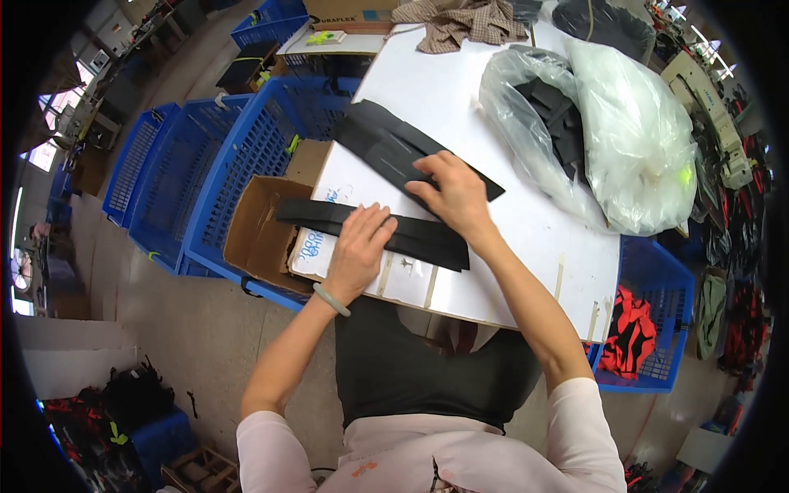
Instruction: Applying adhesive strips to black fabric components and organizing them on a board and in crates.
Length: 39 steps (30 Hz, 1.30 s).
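Note:
My left hand (360,248) lies flat, fingers spread, on a long black fabric strip (423,238) that runs across the near part of the white table (526,246). Its left end hangs over an open cardboard box (256,234). My right hand (454,193) presses down on a stack of black fabric pieces (386,144) lying diagonally just beyond the strip. A pale green bangle (330,299) circles my left wrist.
Clear plastic bags (633,140) holding dark fabric fill the table's right side. Checked cloth (464,23) lies at the far end. Blue plastic crates (205,156) stand left of the table, another with red and black items (637,333) at the right. A sewing machine (707,107) is far right.

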Tool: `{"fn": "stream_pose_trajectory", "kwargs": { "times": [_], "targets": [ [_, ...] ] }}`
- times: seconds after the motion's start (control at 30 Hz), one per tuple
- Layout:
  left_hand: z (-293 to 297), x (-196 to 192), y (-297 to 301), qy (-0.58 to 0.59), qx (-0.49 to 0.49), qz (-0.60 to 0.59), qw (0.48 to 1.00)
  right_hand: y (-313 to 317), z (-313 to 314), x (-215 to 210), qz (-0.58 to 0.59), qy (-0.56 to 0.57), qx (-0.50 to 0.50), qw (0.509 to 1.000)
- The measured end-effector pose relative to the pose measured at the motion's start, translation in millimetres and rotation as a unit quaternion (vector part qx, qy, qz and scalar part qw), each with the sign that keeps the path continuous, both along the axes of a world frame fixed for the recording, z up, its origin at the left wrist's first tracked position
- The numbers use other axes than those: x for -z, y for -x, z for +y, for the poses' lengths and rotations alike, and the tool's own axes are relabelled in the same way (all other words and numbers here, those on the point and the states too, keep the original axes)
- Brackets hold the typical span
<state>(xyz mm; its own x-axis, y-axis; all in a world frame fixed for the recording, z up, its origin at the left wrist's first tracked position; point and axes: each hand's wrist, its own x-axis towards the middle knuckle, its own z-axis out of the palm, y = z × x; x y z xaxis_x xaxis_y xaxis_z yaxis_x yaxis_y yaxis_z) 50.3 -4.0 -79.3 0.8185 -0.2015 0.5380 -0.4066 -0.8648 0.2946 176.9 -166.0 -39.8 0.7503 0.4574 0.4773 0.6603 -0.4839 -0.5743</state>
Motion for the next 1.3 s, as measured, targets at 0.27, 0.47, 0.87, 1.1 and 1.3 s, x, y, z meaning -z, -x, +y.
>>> {"fn": "stream_pose_trajectory", "kwargs": {
  "times": [0.27,0.47,0.87,1.1,1.3],
  "targets": [
    [-2,-3,1,0.069,0.011,-0.019,0.997,-18,17,15,-0.029,0.082,0.035,0.996],
    [-13,-21,4,0.129,-0.027,-0.057,0.99,23,-39,-59,0.283,-0.044,-0.092,0.954],
    [-109,-98,4,0.697,0.068,0.114,0.704,107,-115,-50,0.33,-0.147,-0.031,0.932],
    [-147,-124,2,0.824,0.05,0.215,0.522,117,-136,-42,0.384,-0.177,-0.016,0.906],
    [-155,-101,-10,0.832,0.076,0.177,0.521,128,-126,-26,0.203,-0.232,0.067,0.949]
  ]
}}
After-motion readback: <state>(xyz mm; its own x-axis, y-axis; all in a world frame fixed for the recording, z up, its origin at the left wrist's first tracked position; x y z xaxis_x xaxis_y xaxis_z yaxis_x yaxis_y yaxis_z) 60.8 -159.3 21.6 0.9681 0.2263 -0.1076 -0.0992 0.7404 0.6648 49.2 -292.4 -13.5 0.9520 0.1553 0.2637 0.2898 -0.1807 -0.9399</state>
